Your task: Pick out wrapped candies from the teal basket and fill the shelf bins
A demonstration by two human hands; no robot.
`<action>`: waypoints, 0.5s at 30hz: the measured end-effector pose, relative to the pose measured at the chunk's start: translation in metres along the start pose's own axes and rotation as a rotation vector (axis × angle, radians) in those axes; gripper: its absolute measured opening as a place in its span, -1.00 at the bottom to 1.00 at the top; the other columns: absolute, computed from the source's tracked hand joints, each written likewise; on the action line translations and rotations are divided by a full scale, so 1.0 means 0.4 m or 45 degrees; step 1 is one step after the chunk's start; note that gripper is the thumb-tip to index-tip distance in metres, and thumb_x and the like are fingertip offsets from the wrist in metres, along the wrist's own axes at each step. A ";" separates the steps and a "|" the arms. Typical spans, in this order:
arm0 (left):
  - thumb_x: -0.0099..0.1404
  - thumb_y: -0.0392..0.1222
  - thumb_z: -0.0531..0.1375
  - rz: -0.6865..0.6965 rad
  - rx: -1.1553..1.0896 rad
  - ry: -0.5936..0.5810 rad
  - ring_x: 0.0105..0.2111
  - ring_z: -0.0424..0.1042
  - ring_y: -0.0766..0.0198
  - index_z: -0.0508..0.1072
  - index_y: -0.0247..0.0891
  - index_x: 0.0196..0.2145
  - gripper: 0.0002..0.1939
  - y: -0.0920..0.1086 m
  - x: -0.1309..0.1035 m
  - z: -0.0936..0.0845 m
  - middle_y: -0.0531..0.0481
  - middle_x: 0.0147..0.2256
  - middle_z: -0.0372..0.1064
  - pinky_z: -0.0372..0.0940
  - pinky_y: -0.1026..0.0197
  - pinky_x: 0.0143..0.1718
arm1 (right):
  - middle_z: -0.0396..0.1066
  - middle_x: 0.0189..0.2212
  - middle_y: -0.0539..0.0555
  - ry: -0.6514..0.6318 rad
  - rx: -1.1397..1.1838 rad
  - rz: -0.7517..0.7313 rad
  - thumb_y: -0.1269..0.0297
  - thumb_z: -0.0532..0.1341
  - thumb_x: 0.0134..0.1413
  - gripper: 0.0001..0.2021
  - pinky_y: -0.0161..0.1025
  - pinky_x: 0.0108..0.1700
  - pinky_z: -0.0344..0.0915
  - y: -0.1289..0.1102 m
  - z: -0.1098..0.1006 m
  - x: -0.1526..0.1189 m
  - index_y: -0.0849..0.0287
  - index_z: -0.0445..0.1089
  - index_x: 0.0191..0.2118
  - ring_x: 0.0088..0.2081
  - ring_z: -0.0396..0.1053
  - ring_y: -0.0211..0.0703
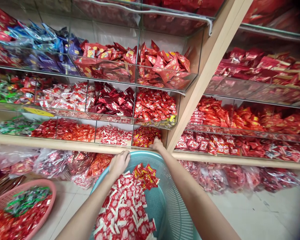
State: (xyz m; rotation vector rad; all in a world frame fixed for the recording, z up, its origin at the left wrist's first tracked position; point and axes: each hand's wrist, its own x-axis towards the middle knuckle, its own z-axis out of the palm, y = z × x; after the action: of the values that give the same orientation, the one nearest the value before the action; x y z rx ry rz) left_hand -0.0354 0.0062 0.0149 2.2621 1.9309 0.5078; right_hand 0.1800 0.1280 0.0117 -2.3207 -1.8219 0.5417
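Note:
A teal plastic basket (180, 196) stands below the shelves, holding many red-and-white packets (125, 210) and a small heap of red-and-yellow packets (146, 176). My left hand (119, 163) has its fingers curled over the basket's far left rim. In the bottom shelf bin at the right end of its row, my right hand (157, 144) reaches to the edge of the red-and-yellow packets (143, 136). Its fingertips are partly hidden there, and what they hold, if anything, cannot be made out.
Clear-fronted bins of red, blue and green packets fill the shelves, split by a slanting wooden post (207, 76). A pink basket (52, 193) with red and green packets is at the lower left. Plastic bags of packets (50, 163) lie under the bottom shelf.

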 end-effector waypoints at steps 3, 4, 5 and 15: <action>0.33 0.01 -0.19 -0.002 -0.001 -0.006 -0.29 0.41 0.23 0.30 -0.11 -0.12 -0.64 -0.001 -0.001 -0.002 -0.02 -0.17 0.40 0.20 0.25 -0.32 | 0.29 -0.03 0.31 0.035 0.027 -0.049 0.26 0.26 -0.13 -0.27 -0.20 -0.05 0.23 -0.005 0.001 -0.012 0.27 -0.06 0.16 0.00 0.29 0.00; 0.33 0.01 -0.19 -0.001 0.000 -0.001 -0.29 0.41 0.23 0.30 -0.11 -0.12 -0.64 -0.001 -0.002 -0.003 -0.02 -0.17 0.40 0.19 0.25 -0.32 | 0.30 -0.04 0.30 0.042 0.033 -0.069 0.27 0.25 -0.12 -0.27 -0.20 -0.05 0.22 -0.004 0.000 -0.016 0.25 -0.09 0.16 0.00 0.28 -0.01; 0.33 0.01 -0.19 0.000 0.001 0.005 -0.29 0.41 0.23 0.30 -0.11 -0.12 -0.63 -0.002 -0.002 -0.002 -0.02 -0.17 0.40 0.19 0.25 -0.32 | 0.30 -0.04 0.28 0.045 0.039 -0.091 0.28 0.24 -0.10 -0.28 -0.21 -0.05 0.21 -0.002 -0.001 -0.020 0.23 -0.10 0.16 0.00 0.29 -0.01; 0.33 -0.01 -0.19 0.016 0.000 0.025 -0.26 0.40 0.23 0.30 -0.12 -0.13 -0.64 -0.002 -0.006 0.001 -0.03 -0.18 0.40 0.18 0.26 -0.32 | 0.27 0.00 0.32 -0.016 0.079 0.002 -0.15 0.14 -0.09 -0.26 -0.12 -0.04 0.20 -0.030 -0.008 -0.048 0.24 -0.03 0.11 0.03 0.25 0.09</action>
State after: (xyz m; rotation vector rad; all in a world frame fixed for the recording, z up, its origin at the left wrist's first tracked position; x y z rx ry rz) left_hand -0.0363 0.0040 0.0140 2.2790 1.9271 0.5332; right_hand 0.1666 0.1130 0.0222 -2.2840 -1.7820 0.6058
